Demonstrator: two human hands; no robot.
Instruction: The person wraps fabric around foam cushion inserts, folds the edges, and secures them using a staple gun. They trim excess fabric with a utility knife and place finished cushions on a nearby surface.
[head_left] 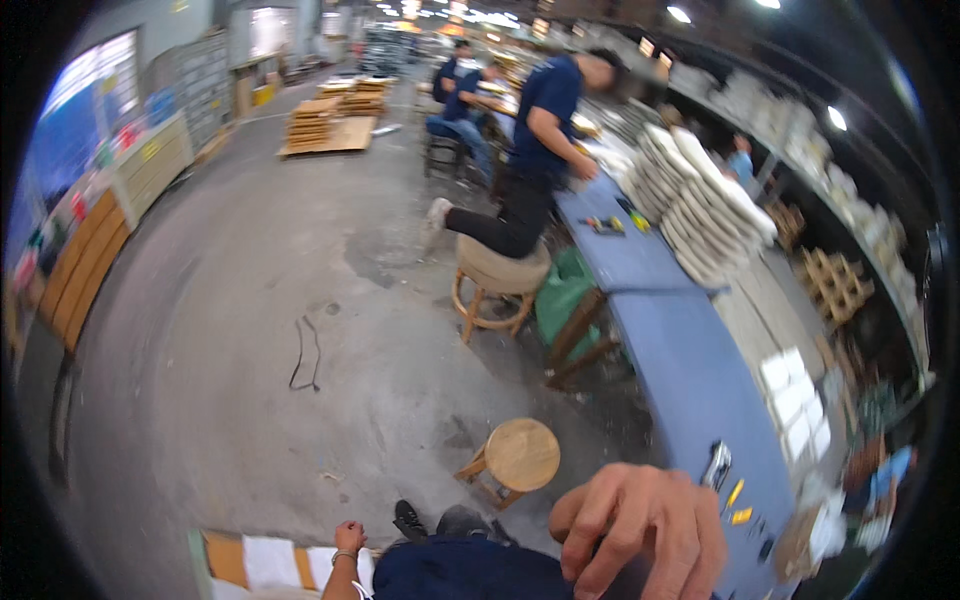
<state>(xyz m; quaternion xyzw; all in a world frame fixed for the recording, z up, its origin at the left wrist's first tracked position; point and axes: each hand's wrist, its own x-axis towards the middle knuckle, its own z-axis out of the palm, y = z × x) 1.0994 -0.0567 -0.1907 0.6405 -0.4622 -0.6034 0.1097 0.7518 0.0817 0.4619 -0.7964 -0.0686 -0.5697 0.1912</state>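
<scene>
My right hand [645,525] is raised close to the view at the lower right. Its fingers bend loosely downward with gaps between them, and no object shows in them. Beyond it lies the blue-topped work table [690,385], with a silver-and-black hand tool [716,465] and small yellow items [740,516] on it. Low at my left side, my left hand [349,538] hangs with a band at the wrist and its fingers curled in; nothing is visible in it. Near that hand is a box [228,562] holding white pieces.
A round wooden stool [522,455] stands just ahead. Farther on, a person [545,120] kneels on a padded stool [500,265] at the table, beside stacked pale cushions [700,200]. A dark cord [302,355] lies on the floor. Flat brown stacks [315,125] sit on a pallet.
</scene>
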